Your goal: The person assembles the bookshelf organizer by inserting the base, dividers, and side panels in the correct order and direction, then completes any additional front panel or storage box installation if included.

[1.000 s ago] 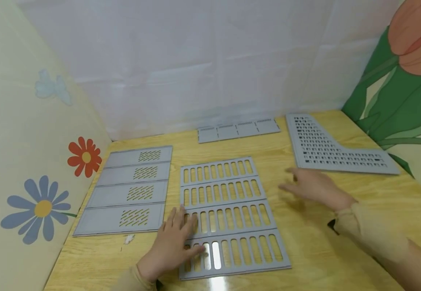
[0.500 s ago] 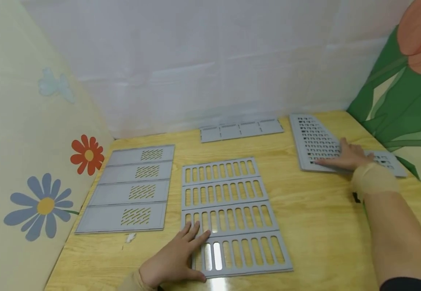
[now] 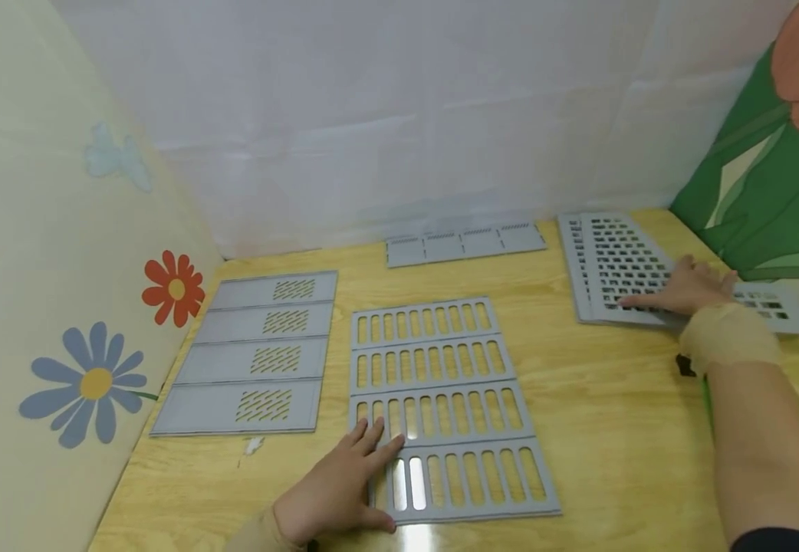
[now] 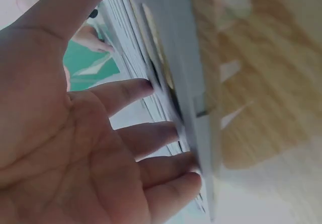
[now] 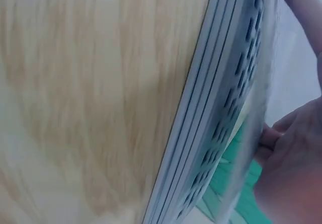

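My left hand (image 3: 337, 487) lies spread, fingertips on the left edge of a grey panel with rows of long slots (image 3: 444, 445). In the left wrist view, the palm of my left hand (image 4: 75, 133) faces the camera, its fingertips against the panel edges. At the far right my right hand (image 3: 692, 287) grips the top perforated panel (image 3: 591, 268), roughly L-shaped with small cut-outs. This panel sits shifted right over a stack of like panels (image 3: 572, 272). In the right wrist view, a gap shows between the blurred held panel (image 5: 254, 123) and the layered stack (image 5: 198, 103).
Grey panels with slanted slits (image 3: 192, 364) lie at the left of the wooden table (image 3: 606, 422). A narrow grey strip (image 3: 475, 247) lies against the white back sheet (image 3: 399, 115). A small white scrap (image 3: 254, 445) sits near the left panels. Flowered side walls flank the table.
My right hand has reached to the perforated stack, gripped its top panel and moved it right, partly baring the panels below. My left hand has slid down slightly along the slotted panel's edge.
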Motion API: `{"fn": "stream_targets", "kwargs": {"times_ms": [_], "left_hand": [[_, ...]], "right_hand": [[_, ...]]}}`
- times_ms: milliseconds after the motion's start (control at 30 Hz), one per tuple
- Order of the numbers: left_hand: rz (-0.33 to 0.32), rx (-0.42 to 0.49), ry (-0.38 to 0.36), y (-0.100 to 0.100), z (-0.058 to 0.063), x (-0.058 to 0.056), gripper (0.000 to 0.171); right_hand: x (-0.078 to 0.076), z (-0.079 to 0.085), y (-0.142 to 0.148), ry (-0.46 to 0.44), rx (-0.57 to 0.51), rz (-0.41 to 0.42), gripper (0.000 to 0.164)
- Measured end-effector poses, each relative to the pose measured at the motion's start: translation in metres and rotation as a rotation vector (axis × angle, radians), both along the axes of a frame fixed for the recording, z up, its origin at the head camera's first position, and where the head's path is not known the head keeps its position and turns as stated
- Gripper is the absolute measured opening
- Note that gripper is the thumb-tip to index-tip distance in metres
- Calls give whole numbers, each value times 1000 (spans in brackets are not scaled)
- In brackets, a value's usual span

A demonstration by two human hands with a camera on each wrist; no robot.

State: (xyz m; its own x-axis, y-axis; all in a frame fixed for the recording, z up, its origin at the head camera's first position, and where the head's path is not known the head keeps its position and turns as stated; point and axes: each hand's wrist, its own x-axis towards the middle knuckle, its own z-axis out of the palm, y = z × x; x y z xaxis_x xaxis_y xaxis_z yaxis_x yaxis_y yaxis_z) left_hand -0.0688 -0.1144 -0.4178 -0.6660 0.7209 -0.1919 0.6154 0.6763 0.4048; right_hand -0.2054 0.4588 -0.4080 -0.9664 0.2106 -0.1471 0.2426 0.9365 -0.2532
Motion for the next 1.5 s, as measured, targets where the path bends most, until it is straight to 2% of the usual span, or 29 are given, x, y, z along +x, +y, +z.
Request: {"fn": "stream_targets", "kwargs": {"times_ms": [233, 300, 400, 533, 633, 767, 833, 933, 1067, 1167, 1267, 1500], "left_hand": [[12, -50, 46, 2, 0, 9, 101], [7, -55, 77, 2, -1, 10, 102], [-2, -69, 141, 3, -1, 8, 102], [-38, -102, 196, 7, 4, -6, 102], [-78, -132, 202, 11, 12, -19, 108], [-89, -186, 198, 16, 22, -39, 120], [-86, -224, 188, 20, 25, -49, 123], [-65, -274, 157, 24, 28, -62, 121], [-26, -289, 92, 29, 27, -74, 121], [-28, -282, 53, 31, 21, -77, 117], [-41, -274, 47, 33, 11, -76, 110], [-43, -291, 20, 40, 2, -78, 104]], "right_hand": [[6, 0, 11, 65, 67, -40, 125], [8, 4, 11, 117, 30, -79, 122], [9, 17, 4, 219, -85, -140, 118], [8, 46, -18, 348, -215, -185, 111], [7, 67, -41, 414, -256, -161, 109], [-1, 81, -74, 495, -252, -72, 96], [-8, 80, -90, 544, -222, -16, 86], [-18, 71, -110, 596, -174, 69, 74], [-31, 53, -129, 607, -120, 119, 69], [-36, 40, -139, 601, -116, 134, 65], [-37, 32, -145, 583, -111, 158, 62], [-43, 27, -148, 585, -104, 174, 58]]}}
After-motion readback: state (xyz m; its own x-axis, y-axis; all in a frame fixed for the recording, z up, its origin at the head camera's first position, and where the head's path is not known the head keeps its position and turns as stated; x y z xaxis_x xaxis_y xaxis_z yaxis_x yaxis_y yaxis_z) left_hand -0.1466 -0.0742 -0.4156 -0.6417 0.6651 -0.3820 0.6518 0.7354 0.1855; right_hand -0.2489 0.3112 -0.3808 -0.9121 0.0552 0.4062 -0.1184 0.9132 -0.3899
